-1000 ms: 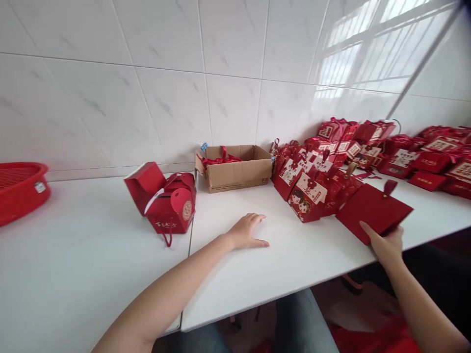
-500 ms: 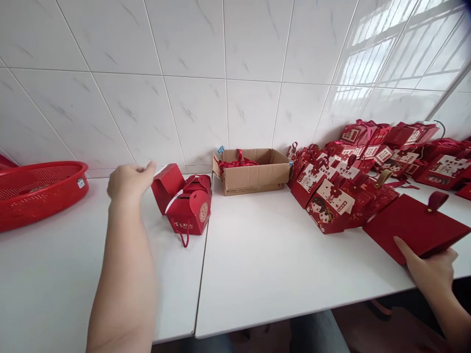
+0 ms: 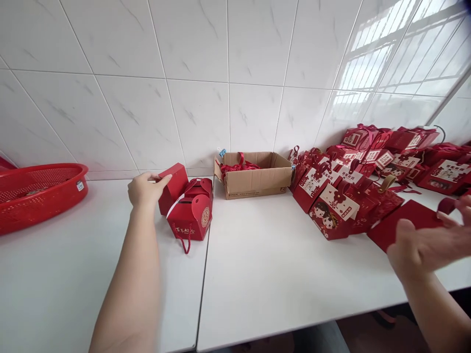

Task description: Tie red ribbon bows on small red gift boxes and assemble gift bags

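Observation:
My left hand (image 3: 146, 190) is at the left edge of a plain red gift box (image 3: 174, 185), its thumb against the side and its other fingers partly hidden at the back. Just in front of that box stand red gift boxes with curved flaps; the front box (image 3: 189, 218) has gold print and a hanging rope handle. On the right, my right hand (image 3: 429, 247) is slightly blurred, fingers apart, holding nothing. Behind it lies a large red box (image 3: 401, 220) with a dark red ribbon loop (image 3: 446, 205), partly covered by the hand.
A cardboard box (image 3: 257, 182) holding red ribbon stands against the tiled wall. Right of it are rows of red gift boxes (image 3: 334, 211) with cartoon figures, and more stacked behind. A red plastic basket (image 3: 44, 203) sits far left. A seam divides the white tabletop (image 3: 279, 279).
My left hand has moved right onto the plain red box. My right hand has let go of the large red box, which now rests beside the other gift boxes.

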Tool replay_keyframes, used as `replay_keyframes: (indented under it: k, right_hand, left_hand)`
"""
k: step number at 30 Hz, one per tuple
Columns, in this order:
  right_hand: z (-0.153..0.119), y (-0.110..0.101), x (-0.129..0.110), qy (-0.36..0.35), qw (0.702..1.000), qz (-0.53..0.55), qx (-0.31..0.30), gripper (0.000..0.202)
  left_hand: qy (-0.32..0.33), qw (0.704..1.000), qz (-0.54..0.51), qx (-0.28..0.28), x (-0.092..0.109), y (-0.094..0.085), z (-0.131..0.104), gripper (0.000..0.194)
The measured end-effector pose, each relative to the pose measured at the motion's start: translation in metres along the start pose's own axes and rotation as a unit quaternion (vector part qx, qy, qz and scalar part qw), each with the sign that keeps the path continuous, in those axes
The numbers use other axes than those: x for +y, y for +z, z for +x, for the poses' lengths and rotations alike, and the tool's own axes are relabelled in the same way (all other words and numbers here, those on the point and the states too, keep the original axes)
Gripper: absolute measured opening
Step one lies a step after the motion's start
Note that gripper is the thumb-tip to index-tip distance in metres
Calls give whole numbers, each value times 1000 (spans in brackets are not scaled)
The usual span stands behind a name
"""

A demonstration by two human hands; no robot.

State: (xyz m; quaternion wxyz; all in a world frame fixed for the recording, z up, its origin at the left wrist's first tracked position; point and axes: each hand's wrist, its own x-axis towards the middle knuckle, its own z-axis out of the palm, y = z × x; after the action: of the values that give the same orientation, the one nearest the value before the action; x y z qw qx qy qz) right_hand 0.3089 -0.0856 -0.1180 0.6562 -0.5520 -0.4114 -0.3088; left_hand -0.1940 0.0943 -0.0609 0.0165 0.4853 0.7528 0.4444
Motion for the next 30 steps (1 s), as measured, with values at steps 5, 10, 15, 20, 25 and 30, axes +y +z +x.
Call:
replay_keyframes:
  k: [5,10,15,20,25,30]
  right_hand:
    - [30,60,-101,-133,968,209,51,51]
    - [30,67,-164,-27,938,333,93,37]
    - [28,76,-161,-48,913,398,80,26]
    - [29,84,-155,-1,910,413,-33,14]
    - [15,95,-161,28,871,412,-267,46]
    - [1,116,-158,149,705,484,-496,61]
  left_hand:
    - [50,998,-30,21,-9,15,2,26]
    - [68,991,-49,102,-20,26,5,12]
    - [77,965,-69,241,-2,-1,1,13]
    - [247,848,-215,417,55,-40,-27,14]
    - [386,786,-317,366,96,-32,-82,21]
    - [351,851,-360,150,108,5,-127,17]
